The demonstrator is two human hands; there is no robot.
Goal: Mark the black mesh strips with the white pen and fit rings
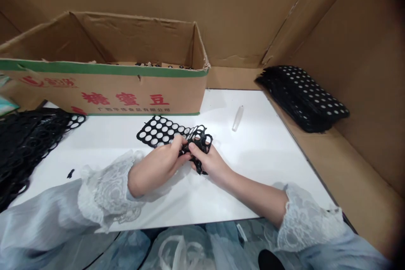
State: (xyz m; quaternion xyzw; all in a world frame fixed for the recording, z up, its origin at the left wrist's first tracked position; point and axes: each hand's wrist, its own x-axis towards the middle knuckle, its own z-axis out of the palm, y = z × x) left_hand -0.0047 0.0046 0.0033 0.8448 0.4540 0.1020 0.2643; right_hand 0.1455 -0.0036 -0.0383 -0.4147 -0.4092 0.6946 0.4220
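Both hands meet over the white tabletop at a black sheet with rows of round holes [163, 130]. Its left part lies flat on the table, while the right end is bunched up between my fingers. My left hand [161, 162] pinches the sheet near its middle, thumb and forefinger closed. My right hand [210, 160] is wrapped round the crumpled end, its thumb pressed on top. Parts of the sheet and several fingertips are hidden behind the hands.
An open cardboard box [126, 93] stands behind the hands. Perforated black sheets [34, 143] pile up at left; another stack [303, 97] lies at right. A small translucent tool [238, 118] and a black scrap [71, 173] rest on the white table [259, 156]. Cardboard walls surround it.
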